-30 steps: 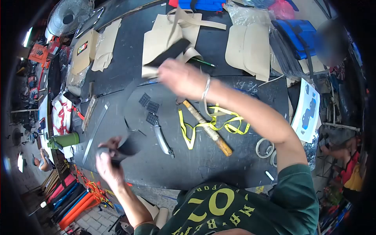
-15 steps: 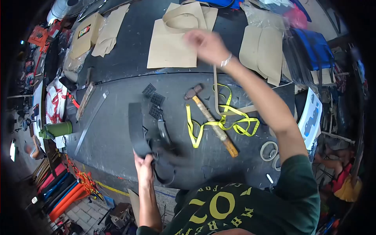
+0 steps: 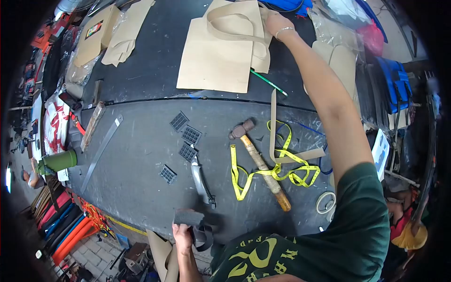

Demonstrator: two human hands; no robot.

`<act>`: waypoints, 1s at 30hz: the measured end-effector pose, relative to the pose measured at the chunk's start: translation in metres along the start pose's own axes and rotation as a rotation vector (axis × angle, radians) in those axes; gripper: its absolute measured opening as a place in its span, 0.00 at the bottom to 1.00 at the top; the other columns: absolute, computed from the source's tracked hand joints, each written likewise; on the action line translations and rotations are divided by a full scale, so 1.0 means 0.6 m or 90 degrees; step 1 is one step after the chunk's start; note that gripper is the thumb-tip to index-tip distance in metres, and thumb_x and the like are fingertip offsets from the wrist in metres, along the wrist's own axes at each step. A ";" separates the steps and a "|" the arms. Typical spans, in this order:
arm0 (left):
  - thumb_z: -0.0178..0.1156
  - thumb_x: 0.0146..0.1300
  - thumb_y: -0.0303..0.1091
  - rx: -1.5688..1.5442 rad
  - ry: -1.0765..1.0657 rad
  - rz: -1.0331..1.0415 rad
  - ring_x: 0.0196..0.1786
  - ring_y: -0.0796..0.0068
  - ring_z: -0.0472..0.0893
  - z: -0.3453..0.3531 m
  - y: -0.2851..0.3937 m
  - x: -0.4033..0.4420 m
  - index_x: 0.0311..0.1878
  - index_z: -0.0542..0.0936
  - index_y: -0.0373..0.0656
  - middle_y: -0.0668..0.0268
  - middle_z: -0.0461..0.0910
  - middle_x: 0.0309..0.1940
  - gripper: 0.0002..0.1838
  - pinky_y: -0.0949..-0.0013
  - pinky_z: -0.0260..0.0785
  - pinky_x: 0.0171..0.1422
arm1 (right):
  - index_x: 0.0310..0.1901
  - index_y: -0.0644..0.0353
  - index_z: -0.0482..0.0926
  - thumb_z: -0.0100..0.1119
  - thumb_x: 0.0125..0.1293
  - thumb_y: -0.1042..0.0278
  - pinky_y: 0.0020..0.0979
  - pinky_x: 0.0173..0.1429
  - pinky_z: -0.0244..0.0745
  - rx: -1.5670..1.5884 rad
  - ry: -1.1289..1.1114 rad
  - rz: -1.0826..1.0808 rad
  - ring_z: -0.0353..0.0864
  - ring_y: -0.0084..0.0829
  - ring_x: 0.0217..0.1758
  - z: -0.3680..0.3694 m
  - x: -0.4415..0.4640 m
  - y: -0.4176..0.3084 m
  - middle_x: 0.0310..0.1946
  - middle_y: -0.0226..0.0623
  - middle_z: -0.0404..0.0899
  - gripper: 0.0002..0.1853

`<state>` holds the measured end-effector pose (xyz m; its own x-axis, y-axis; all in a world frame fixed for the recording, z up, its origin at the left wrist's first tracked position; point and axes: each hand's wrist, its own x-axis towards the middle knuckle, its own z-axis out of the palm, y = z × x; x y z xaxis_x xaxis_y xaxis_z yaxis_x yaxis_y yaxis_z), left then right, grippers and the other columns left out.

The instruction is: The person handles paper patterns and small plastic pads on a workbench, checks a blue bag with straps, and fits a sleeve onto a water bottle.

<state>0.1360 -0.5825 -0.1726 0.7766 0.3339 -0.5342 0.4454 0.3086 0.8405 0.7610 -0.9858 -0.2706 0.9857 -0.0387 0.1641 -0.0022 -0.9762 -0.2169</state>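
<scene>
Near the table's front edge, my left hand [image 3: 182,236] is closed around a dark grey webbing strap [image 3: 189,218], whose loose part hangs in a loop beside the wrist. My right hand [image 3: 278,23] reaches to the far side of the table, its fingers curled at the edge of a tan cardboard sheet [image 3: 261,65]; the fingertips are partly hidden. A larger tan sheet [image 3: 213,63] lies to its left, topped by a curved tan strip [image 3: 217,26]. Below them, a green pencil [image 3: 270,83] pokes out from the sheets.
Mid-table are a hammer [image 3: 258,157], a yellow tape measure [image 3: 239,193], a knife [image 3: 200,181] and several black grid pieces [image 3: 191,135]. A metal ruler [image 3: 101,152] lies left, a roll of tape [image 3: 325,202] right. A person [image 3: 34,178] is at far left.
My right hand has moved away and right to the far cardboard sheet. My left hand has drawn the strap down towards my body, uncovering a grid piece and the knife. The view has shifted.
</scene>
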 end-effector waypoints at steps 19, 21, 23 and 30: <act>0.63 0.70 0.28 -0.074 -0.088 0.077 0.31 0.75 0.71 0.231 0.080 0.104 0.51 0.70 0.44 0.67 0.71 0.30 0.13 0.69 0.66 0.38 | 0.39 0.62 0.85 0.66 0.69 0.59 0.31 0.46 0.80 0.478 -0.064 -0.060 0.84 0.25 0.37 -0.111 -0.090 0.016 0.36 0.36 0.86 0.13; 0.69 0.68 0.42 -0.023 -0.109 0.012 0.30 0.75 0.69 0.161 0.035 0.062 0.55 0.70 0.43 0.67 0.70 0.30 0.22 0.68 0.64 0.37 | 0.48 0.56 0.85 0.58 0.67 0.62 0.48 0.61 0.77 0.163 0.138 -0.227 0.83 0.57 0.53 -0.068 -0.035 0.073 0.69 0.60 0.68 0.13; 0.73 0.58 0.62 0.087 -0.118 -0.032 0.31 0.74 0.69 0.113 0.018 0.011 0.55 0.73 0.44 0.68 0.70 0.31 0.35 0.67 0.63 0.37 | 0.51 0.57 0.84 0.54 0.70 0.58 0.49 0.70 0.71 -0.051 -0.001 -0.157 0.78 0.55 0.62 -0.086 -0.034 0.078 0.72 0.57 0.65 0.16; 0.51 0.73 0.58 -0.230 -0.042 -0.134 0.24 0.73 0.64 0.068 -0.039 -0.011 0.31 0.73 0.47 0.70 0.68 0.24 0.24 0.70 0.59 0.31 | 0.30 0.65 0.86 0.64 0.62 0.66 0.46 0.45 0.79 0.354 0.267 -0.205 0.87 0.48 0.39 -0.204 -0.140 -0.003 0.30 0.51 0.85 0.11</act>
<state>0.1386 -0.6286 -0.1849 0.7175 0.1769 -0.6737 0.4213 0.6600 0.6220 0.6578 -1.0070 -0.1664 0.7766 0.0435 0.6285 0.4689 -0.7063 -0.5304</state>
